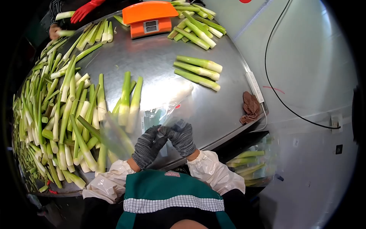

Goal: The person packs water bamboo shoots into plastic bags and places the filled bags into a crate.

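Observation:
A clear plastic bag (pixel 169 110) spreads out in front of me, catching the light. Its near edge is pinched between the fingertips of my left hand (pixel 146 147) and my right hand (pixel 180 139), both in grey knit gloves and almost touching. Through or beside the film, several green-and-white stalks (pixel 125 99), which look like water bamboo shoots, lie on the metal table (pixel 152 53). Three more stalks (pixel 198 71) rest side by side farther right. Whether the bag's mouth is parted cannot be made out.
A large heap of stalks (pixel 72 126) covers the table's left side. An orange scale (pixel 150 19) stands at the back, with more stalks (pixel 198 28) beside it. A brown cloth (pixel 250 108) and power strip (pixel 254 87) lie along the right edge. Another person's red glove (pixel 82 12) shows at upper left.

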A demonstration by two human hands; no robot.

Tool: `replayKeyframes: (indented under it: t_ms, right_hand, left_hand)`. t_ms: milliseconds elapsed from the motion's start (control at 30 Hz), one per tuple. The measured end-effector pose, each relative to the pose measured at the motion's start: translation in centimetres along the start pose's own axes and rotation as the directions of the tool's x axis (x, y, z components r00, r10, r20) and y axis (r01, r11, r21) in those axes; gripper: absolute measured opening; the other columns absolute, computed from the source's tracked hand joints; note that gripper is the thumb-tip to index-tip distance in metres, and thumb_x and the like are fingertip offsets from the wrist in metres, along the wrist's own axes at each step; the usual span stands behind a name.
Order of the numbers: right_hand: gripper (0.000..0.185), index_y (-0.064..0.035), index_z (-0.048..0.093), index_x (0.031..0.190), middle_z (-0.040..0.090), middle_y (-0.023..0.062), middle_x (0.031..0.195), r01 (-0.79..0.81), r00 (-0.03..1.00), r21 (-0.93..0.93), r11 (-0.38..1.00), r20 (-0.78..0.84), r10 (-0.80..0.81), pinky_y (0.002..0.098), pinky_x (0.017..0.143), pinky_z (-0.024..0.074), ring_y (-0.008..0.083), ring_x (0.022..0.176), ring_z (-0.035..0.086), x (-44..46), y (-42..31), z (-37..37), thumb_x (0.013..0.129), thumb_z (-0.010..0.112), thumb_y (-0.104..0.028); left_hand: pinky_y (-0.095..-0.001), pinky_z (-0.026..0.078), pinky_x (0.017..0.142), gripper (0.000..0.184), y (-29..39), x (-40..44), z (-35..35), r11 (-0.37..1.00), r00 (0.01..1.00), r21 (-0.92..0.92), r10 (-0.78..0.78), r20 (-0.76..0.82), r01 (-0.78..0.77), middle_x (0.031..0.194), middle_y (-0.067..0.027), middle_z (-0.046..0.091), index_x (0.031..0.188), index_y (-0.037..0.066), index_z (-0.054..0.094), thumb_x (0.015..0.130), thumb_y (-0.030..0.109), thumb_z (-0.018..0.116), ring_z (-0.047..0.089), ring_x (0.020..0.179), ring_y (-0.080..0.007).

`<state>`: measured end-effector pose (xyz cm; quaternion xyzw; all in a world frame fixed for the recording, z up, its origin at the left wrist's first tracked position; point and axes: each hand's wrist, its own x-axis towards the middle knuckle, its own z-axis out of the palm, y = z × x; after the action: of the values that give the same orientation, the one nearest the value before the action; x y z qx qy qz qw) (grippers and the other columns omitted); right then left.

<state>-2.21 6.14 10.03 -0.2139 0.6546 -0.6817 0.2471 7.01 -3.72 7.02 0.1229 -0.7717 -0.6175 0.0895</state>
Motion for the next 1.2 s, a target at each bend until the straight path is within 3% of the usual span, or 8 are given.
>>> replayKeyframes:
  t_ms: [400,467,533,600,667,833,933,1200]
  right_hand:
    - [0.034,-0.0024,0.056,0.072,0.055,0.0092,0.062,0.326,0.945,-0.461,0.826,0.171,-0.277,0.0284,0.051,0.0426,0.0212,0.052,0.052,2.8,0.2,0.7,0.060,0.072,-0.030]
    - [0.038,-0.0029,0.057,0.077,0.056,0.0102,0.065,0.337,0.941,-0.427,0.839,0.124,-0.314,0.0288,0.053,0.0435,0.0233,0.056,0.054,3.0,0.1,0.6,0.058,0.072,-0.033]
    - [0.044,-0.0033,0.057,0.086,0.058,0.0111,0.070,0.178,0.964,-0.433,0.884,0.258,-0.067,0.0294,0.055,0.0448,0.0242,0.060,0.057,2.9,0.2,0.0,0.057,0.072,-0.033]
    - [0.041,-0.0035,0.057,0.085,0.058,0.0110,0.073,0.217,0.949,-0.464,0.859,0.305,-0.075,0.0303,0.061,0.0451,0.0244,0.065,0.057,3.4,1.9,-0.4,0.057,0.073,-0.030]
    - [0.049,-0.0013,0.051,0.091,0.055,0.0138,0.079,0.433,0.820,-0.277,0.858,0.517,-0.247,0.0341,0.063,0.0444,0.0272,0.071,0.056,4.3,3.3,-1.2,0.061,0.069,-0.035]
    - [0.085,-0.0033,0.026,0.123,0.042,0.0168,0.115,0.281,0.948,-0.725,0.629,0.310,-0.066,0.0337,0.090,0.0329,0.0288,0.108,0.039,14.1,-0.6,-5.7,0.057,0.072,-0.030]
    - [0.101,-0.0119,0.004,0.132,0.008,0.0193,0.134,0.077,0.991,-0.983,-0.168,0.056,0.126,0.0476,0.099,0.0104,0.0331,0.124,0.011,20.3,3.7,-9.7,0.056,0.069,-0.030]
    - [0.088,-0.0193,0.007,0.132,0.038,0.0182,0.117,0.124,0.930,-0.970,-0.209,0.040,0.366,0.0457,0.093,0.0229,0.0339,0.110,0.036,28.3,4.1,-10.0,0.062,0.060,-0.025]
  left_hand:
    - [-0.0318,0.046,0.058,0.029,-1.1,0.6,-2.5,0.904,0.945,0.367,-0.102,-0.310,0.218,0.081,-0.0172,0.055,0.099,-0.001,0.049,0.074,0.011,0.055,0.056,0.064,-0.0289]
    - [-0.0302,0.048,0.058,0.031,-1.2,-0.2,-3.2,0.786,0.924,-0.521,-0.382,0.011,0.332,0.083,-0.0138,0.056,0.100,0.001,0.048,0.073,0.013,0.057,0.057,0.063,-0.0251]
    - [-0.0281,0.050,0.056,0.026,0.1,0.2,-4.5,0.606,0.936,0.744,0.342,0.079,-0.284,0.087,-0.0090,0.054,0.099,0.002,0.047,0.075,0.011,0.053,0.057,0.065,-0.0175]
    - [-0.0292,0.049,0.063,0.021,2.2,0.9,-4.6,0.761,0.880,-0.627,-0.402,-0.253,0.167,0.090,-0.0066,0.051,0.096,0.001,0.048,0.079,0.013,0.049,0.055,0.075,-0.0148]
    - [-0.0283,0.044,0.072,0.024,1.8,2.4,-5.9,0.654,0.847,-0.750,-0.450,-0.284,0.096,0.092,-0.0084,0.050,0.096,-0.001,0.048,0.081,0.018,0.046,0.051,0.083,-0.0165]
    - [-0.0250,0.036,0.078,0.028,3.3,6.0,-11.4,0.976,0.571,0.207,0.210,-0.794,-0.070,0.093,-0.0080,0.050,0.098,-0.001,0.048,0.083,0.023,0.045,0.046,0.087,-0.0156]
    - [-0.0239,0.037,0.077,0.022,4.2,7.1,-12.5,0.952,0.423,0.293,0.304,-0.853,-0.094,0.091,-0.0073,0.049,0.095,0.000,0.049,0.079,0.014,0.052,0.046,0.087,-0.0148]
    - [-0.0280,0.041,0.060,0.017,5.2,9.0,-11.1,0.707,0.521,0.701,0.564,-0.640,0.095,0.080,-0.0085,0.048,0.078,0.001,0.055,0.064,-0.001,0.065,0.048,0.073,-0.0180]
